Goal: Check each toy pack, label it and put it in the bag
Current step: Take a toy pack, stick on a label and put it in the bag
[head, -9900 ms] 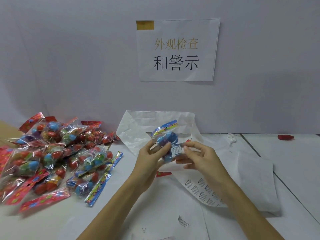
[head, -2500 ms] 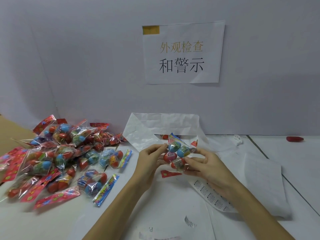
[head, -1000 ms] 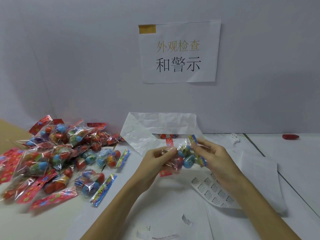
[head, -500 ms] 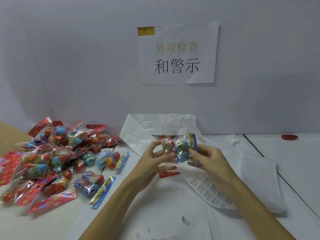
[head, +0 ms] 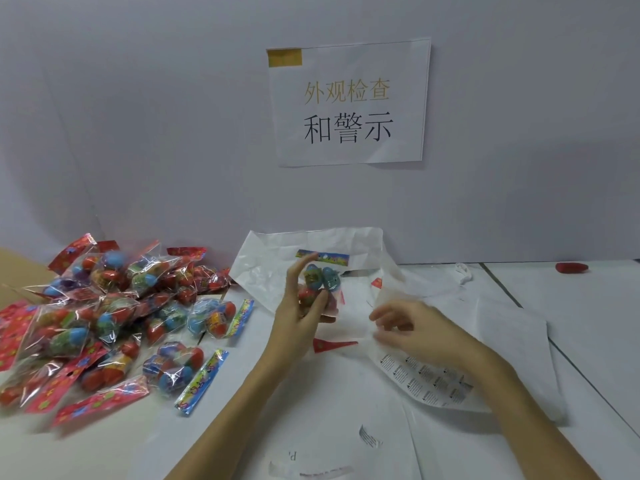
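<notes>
My left hand (head: 300, 308) holds one clear toy pack (head: 323, 278) upright by its lower part, in front of the white plastic bag (head: 266, 265). The pack shows blue and red eggs and a colourful header strip on top. My right hand (head: 412, 329) is off the pack, blurred, fingers loosely curled, holding nothing, just above the sheet of warning labels (head: 427, 382). A pile of toy packs (head: 104, 306) lies on the table to the left.
A paper sign (head: 348, 103) with Chinese characters hangs on the grey wall. A small red piece (head: 571, 267) lies far right on the white table (head: 588, 306). A red strip (head: 334, 344) lies below my left hand. Paper scraps (head: 369, 436) lie near the front edge.
My right hand let go of the pack and dropped toward the label sheet. My left hand now holds the pack alone, turned upright with its header strip on top.
</notes>
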